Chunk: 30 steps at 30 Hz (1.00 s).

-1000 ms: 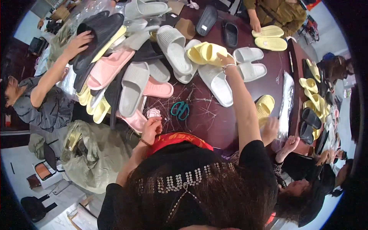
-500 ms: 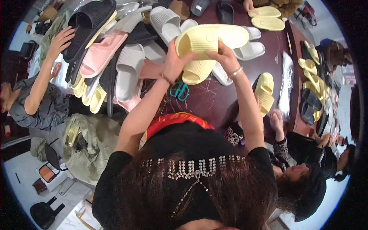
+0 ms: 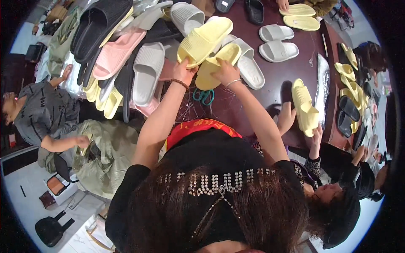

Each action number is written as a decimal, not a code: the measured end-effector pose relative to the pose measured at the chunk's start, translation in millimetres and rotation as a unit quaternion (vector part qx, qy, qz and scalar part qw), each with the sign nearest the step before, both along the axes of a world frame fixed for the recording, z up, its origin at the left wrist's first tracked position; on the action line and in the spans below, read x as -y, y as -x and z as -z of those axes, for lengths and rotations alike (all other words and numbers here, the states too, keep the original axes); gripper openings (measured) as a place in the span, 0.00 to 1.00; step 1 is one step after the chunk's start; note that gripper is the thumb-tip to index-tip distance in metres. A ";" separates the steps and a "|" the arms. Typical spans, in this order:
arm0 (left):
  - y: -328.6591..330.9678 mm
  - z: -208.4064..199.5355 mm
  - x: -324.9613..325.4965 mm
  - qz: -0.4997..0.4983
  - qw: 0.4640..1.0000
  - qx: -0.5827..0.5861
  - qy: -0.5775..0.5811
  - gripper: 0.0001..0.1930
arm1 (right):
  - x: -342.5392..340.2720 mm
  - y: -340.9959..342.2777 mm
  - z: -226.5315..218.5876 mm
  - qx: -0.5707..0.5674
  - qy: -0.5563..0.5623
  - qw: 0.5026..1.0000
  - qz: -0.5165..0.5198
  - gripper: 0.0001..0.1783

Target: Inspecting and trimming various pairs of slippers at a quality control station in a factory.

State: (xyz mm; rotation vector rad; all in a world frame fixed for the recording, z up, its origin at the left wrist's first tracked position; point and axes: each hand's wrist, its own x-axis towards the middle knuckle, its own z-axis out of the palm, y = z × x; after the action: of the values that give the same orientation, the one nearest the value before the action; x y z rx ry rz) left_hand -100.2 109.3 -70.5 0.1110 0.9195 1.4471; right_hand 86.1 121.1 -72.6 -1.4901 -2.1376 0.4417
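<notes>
A yellow slipper [image 3: 204, 40], its length slanting away rightward, is gripped by the left hand [image 3: 184, 71]. Beside it, a second slipper [image 3: 206, 73] is held by the right hand [image 3: 226, 73].

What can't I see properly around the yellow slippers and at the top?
All in the head view:
- Some fingers of the left hand: hidden by the upper yellow slipper.
- Far end of the teal handles: hidden by the lower yellow slipper.
- Dark slipper: cut off by the top edge.
</notes>
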 end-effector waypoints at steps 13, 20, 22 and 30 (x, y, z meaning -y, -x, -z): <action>-13.9 -26.5 24.8 0.059 0.992 -0.077 -0.077 0.13 | 51.7 -62.6 -57.3 -0.395 0.181 0.901 0.008 0.41; -39.3 -42.0 26.6 0.148 0.977 -0.093 -0.121 0.17 | 79.7 -80.7 -63.6 -0.361 0.199 0.911 -0.007 0.48; -38.3 -46.2 23.2 0.170 0.968 -0.117 -0.147 0.19 | 81.7 -83.6 -66.1 -0.339 0.218 0.915 -0.011 0.50; -48.5 -50.1 27.1 0.116 0.973 -0.166 -0.109 0.19 | 83.7 -70.1 -59.9 -0.366 0.212 0.906 -0.006 0.50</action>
State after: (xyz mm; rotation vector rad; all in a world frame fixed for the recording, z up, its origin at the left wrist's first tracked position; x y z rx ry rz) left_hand -51.7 82.2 -20.3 0.6211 0.9772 1.3270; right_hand 156.1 37.4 -12.7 -1.2258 -1.4940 1.3045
